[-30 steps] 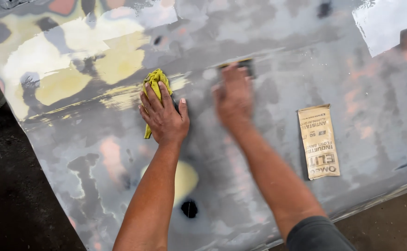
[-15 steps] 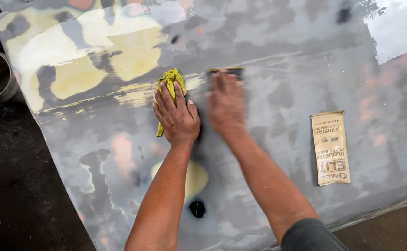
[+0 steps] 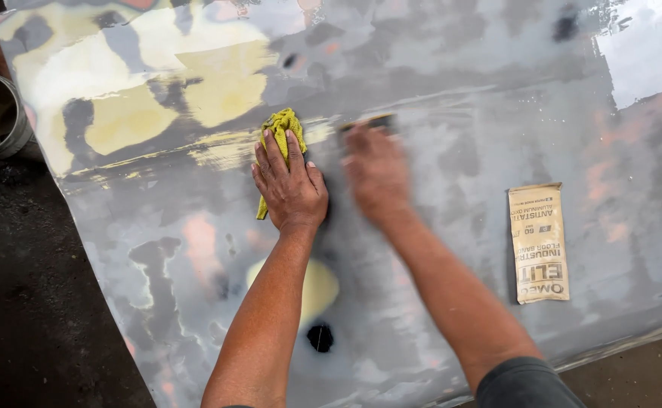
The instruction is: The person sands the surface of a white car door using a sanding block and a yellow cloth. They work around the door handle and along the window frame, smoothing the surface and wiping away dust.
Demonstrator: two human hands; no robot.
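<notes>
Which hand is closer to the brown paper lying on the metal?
Right. The right hand is beside the brown sandpaper sheet, apart from it; the left hand presses a yellow cloth farther away.

An auto body workshop: a large grey panel, sanded down to patches of yellow filler and primer, lies over a dark, grimy floor. A tan sheet of sandpaper rests on the metal, a yellow rag lies on it, and a metal bucket stands at the panel's edge.
</notes>
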